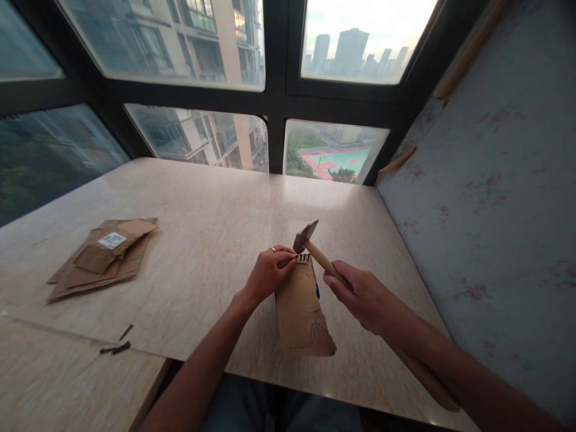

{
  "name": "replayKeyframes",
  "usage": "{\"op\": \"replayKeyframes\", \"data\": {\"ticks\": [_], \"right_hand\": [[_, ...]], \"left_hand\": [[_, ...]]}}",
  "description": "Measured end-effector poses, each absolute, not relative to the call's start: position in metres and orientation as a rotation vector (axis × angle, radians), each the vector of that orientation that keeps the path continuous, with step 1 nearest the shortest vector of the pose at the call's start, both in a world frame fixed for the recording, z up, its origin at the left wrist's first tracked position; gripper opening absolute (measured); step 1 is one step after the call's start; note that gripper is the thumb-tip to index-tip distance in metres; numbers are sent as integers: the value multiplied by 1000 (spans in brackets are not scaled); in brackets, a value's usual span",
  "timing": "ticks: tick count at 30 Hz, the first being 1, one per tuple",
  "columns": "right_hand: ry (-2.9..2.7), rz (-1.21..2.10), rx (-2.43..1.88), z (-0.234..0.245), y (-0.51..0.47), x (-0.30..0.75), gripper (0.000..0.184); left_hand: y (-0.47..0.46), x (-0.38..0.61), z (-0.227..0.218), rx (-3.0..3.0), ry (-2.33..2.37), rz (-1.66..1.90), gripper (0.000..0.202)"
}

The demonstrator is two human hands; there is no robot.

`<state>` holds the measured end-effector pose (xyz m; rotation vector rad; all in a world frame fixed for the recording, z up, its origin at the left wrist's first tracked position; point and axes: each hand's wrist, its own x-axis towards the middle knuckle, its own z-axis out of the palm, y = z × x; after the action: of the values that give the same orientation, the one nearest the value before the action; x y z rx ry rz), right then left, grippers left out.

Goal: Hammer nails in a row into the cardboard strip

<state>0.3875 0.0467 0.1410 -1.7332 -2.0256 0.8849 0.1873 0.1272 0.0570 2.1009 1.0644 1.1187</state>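
Note:
A hammer (321, 258) with a dark metal head and a long wooden handle is in my right hand (355, 291). Its handle runs back beneath my right forearm. The head hangs just over the far end of a torn brown cardboard piece (299, 312), close to my left fingertips. My left hand (270, 273), a ring on one finger, pinches at that far corner. What lies between its fingers is too small to make out. Torn corrugated ridges (303, 258) show at the cardboard's far edge. A bit of blue (318, 291) peeks out along its right side.
Flattened cardboard packaging (108, 252) with a white label lies on the left of the marbled countertop (202, 204). Several dark, thin nail-like pieces (117, 347) rest near the front left edge. Windows rise behind, and a flower-patterned wall (486, 210) borders the right.

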Motion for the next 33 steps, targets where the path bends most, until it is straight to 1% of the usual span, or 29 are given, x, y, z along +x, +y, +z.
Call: {"op": "replayKeyframes", "data": {"ticks": [17, 21, 25, 27, 33], "right_hand": [[-1910, 1016, -1692, 147, 40, 390, 24], [-1824, 1027, -1666, 149, 32, 395, 24], [-1494, 1215, -1671, 143, 16, 399, 29], [-1309, 1267, -1694, 132, 6, 398, 32], [-1075, 1171, -1690, 92, -19, 386, 38]], "left_hand": [[125, 188, 50, 1883, 1084, 1163, 14], [120, 177, 52, 1783, 1123, 1174, 25], [100, 156, 56, 1566, 1311, 1191, 37], [85, 148, 54, 1465, 1411, 1180, 42], [43, 150, 38, 1509, 1433, 1121, 58]]}}
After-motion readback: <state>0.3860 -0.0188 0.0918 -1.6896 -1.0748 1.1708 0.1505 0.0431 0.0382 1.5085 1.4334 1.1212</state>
